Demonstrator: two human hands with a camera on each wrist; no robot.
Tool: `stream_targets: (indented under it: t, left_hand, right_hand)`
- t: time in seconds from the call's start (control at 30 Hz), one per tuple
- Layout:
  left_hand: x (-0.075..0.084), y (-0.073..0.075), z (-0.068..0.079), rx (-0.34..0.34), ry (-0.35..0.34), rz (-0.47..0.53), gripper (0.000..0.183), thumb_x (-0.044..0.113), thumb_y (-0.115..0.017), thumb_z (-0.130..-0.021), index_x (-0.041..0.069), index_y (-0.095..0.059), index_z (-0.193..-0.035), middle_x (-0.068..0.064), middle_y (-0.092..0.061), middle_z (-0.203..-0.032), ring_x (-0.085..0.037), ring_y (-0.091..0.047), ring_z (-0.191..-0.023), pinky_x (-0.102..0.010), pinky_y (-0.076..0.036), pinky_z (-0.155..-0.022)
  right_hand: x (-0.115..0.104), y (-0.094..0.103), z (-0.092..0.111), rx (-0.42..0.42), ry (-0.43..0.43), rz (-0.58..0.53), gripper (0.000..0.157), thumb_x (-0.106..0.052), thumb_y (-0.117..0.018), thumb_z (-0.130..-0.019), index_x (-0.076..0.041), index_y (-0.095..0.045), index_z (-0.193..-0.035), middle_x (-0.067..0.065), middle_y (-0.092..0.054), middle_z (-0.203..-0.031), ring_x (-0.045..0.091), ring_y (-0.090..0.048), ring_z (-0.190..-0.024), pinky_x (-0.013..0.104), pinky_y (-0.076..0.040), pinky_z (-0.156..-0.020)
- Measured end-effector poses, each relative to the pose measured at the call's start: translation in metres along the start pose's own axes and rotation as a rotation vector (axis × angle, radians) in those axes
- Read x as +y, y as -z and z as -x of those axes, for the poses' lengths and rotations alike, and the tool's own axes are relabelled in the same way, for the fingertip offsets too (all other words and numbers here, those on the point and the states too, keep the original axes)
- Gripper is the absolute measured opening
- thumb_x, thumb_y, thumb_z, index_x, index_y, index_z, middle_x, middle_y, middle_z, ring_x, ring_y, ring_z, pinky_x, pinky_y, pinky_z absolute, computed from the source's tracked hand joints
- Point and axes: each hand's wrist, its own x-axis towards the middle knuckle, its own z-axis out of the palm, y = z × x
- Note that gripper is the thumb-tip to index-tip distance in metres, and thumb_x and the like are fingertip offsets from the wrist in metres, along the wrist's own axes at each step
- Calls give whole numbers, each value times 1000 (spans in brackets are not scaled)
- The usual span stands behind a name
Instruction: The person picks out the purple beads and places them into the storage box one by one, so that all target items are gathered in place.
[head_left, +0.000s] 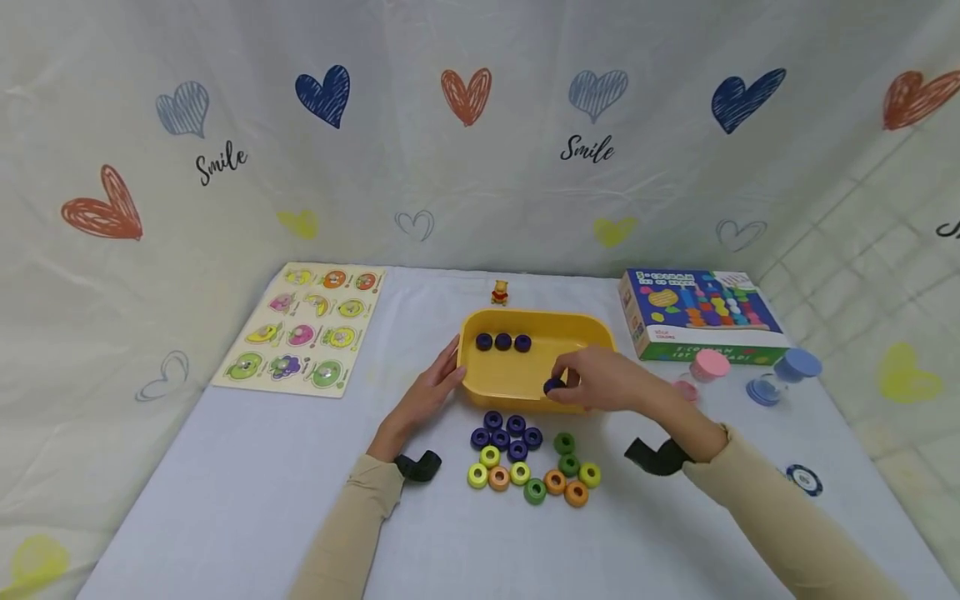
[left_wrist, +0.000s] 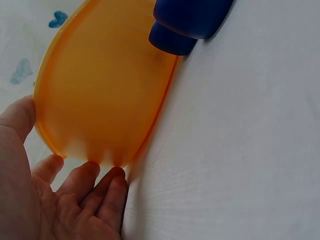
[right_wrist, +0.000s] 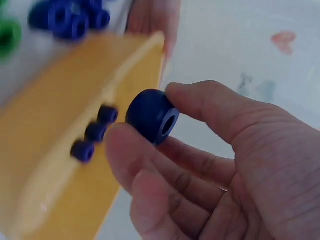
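Observation:
My right hand (head_left: pixel 606 379) pinches a dark blue bead (right_wrist: pixel 152 116) between thumb and fingers, its hole showing in the right wrist view. That hand is over the near right part of a yellow tray (head_left: pixel 491 386). Inside the tray, three dark blue beads (head_left: pixel 503 342) stand in a row along the far left. My left hand (head_left: pixel 422 395) rests its fingertips (left_wrist: pixel 89 169) against the tray's left end, with the thumb and fingers spread along the outside. In front of the tray lie several more dark blue beads (head_left: pixel 500 439).
Yellow, orange and green beads (head_left: pixel 555 482) lie nearest me. Behind the tray stands a small bear figure (head_left: pixel 499 292). A fruit picture board (head_left: pixel 300 332) is at left; a game box (head_left: pixel 701 312), pink-lidded and blue-lidded containers (head_left: pixel 797 365) and a round chip (head_left: pixel 805 480) are at right.

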Motion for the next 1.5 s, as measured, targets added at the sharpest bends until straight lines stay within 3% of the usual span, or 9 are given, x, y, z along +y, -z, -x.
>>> stream_targets:
  t: [0.23,0.47,0.63,0.7,0.9,1.13,1.23,1.37,1.5]
  left_hand:
    - [-3,-2,0,-1,10,20,55,39,-46,-93,44,-18,-140,12,-32,-141,-6,-28,-129,-38,-25,-105]
    - [-3,-10,-2,-50,-18,50,57,37,-45,-94,40,-16,-142,9,-30,-143,-7,-28,-129,-36,-24,-105]
    - [19,-9,5,-87,-14,34,58,30,-44,-95,30,-14,-145,2,-28,-144,-11,-27,-130,-36,-24,-105]
    - [24,-8,6,-88,-3,24,58,30,-44,-95,29,-13,-145,1,-28,-145,-11,-26,-130,-36,-24,-105]
    - [6,-10,-1,-42,3,4,56,36,-45,-94,41,-15,-142,8,-31,-143,-7,-27,-129,-38,-24,-105]
    - [2,-7,-2,-35,26,6,54,36,-44,-94,28,-23,-143,9,-29,-143,-5,-29,-128,-31,-26,-104]
    - [-1,-5,-2,-24,33,-2,54,38,-44,-94,28,-24,-143,10,-30,-143,-5,-30,-127,-30,-26,-104]
    - [-2,-2,-2,-15,34,-19,54,41,-44,-93,30,-24,-143,11,-29,-143,-5,-30,-128,-31,-27,-104]
    - [-1,2,-2,-15,38,-21,55,44,-44,-92,31,-25,-142,11,-29,-143,-6,-30,-128,-31,-27,-104]
  right_hand:
    - [24,28,-58,-109,-138,74,32,-29,-63,-84,-4,-61,-103,5,-60,-78,19,-60,-60,25,-50,-57]
    - [46,19,-99,-176,-247,127,26,-22,-65,-83,-3,-59,-100,8,-57,-79,21,-62,-63,27,-52,-54]
    - [54,12,-109,-160,-252,178,21,-23,-65,-83,-5,-58,-91,7,-56,-78,22,-63,-60,24,-49,-46]
    - [53,12,-108,-156,-253,182,20,-23,-65,-83,-5,-58,-89,7,-56,-78,22,-63,-60,22,-48,-46]
    - [54,12,-109,-128,-246,142,20,-20,-65,-83,-2,-57,-87,8,-54,-73,24,-63,-61,23,-49,-46]
    - [43,14,-104,-89,-225,154,29,-21,-64,-85,3,-59,-100,12,-57,-83,20,-61,-59,22,-49,-50]
    - [29,18,-91,-20,-150,179,32,-23,-62,-85,1,-60,-107,10,-60,-88,15,-57,-59,22,-49,-52]
    - [3,15,-62,74,23,186,22,-23,-63,-85,-5,-65,-99,1,-60,-75,12,-51,-60,22,-45,-55]
    - [-22,-6,-32,65,117,188,16,-24,-65,-84,-12,-66,-94,-7,-54,-67,10,-48,-60,22,-43,-57]
